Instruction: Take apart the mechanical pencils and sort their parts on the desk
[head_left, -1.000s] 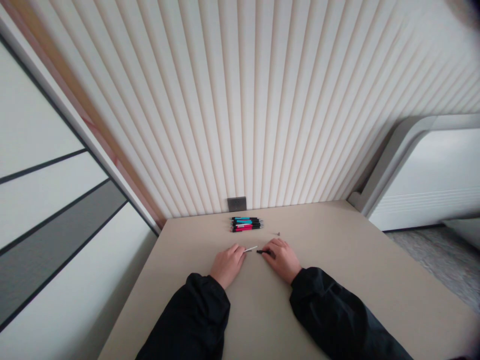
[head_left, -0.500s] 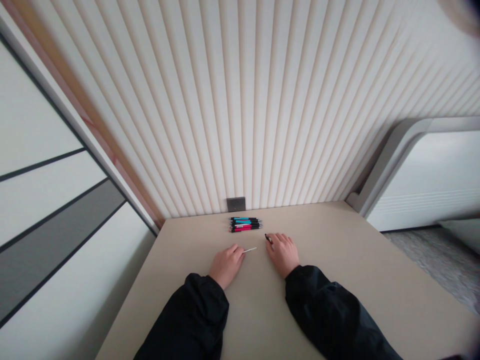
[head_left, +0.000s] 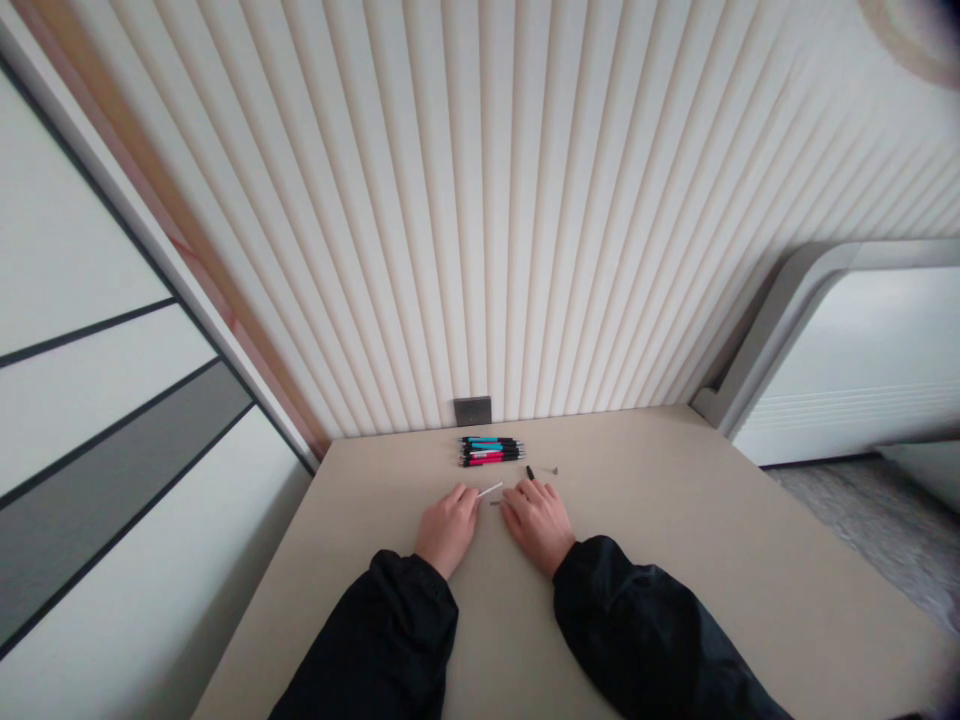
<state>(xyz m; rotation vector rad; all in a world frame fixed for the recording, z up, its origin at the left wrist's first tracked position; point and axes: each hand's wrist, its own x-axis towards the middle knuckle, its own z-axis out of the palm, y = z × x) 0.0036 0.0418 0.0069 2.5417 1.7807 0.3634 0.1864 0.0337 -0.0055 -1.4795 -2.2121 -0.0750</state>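
Observation:
My left hand (head_left: pixel 448 528) is closed in a pinch around a thin white pen refill (head_left: pixel 491 489), whose free end points up and right. Close by on the right, my right hand (head_left: pixel 536 518) has its fingers bent, with a small thin grey piece (head_left: pixel 495 503) sticking out at the fingertips; its kind is too small to tell. Just beyond those fingers lies a short black pen part (head_left: pixel 530 472), partly hidden. A tiny metallic piece (head_left: pixel 555 470) rests to its right. Behind both hands, several click pens (head_left: pixel 491 452) with blue, red and black barrels lie side by side.
The beige tabletop (head_left: pixel 637 480) meets a ribbed cream wall (head_left: pixel 495 200) at the back. A dark socket (head_left: pixel 472 410) sits low on that wall. White and grey cabinet panels (head_left: pixel 112 560) stand left; a white headboard (head_left: pixel 855 360) is at right.
My right hand has moved left, toward my left hand, leaving the black part and tiny metallic piece on the table. A thin grey piece now shows at its fingertips. The refill tilts more steeply.

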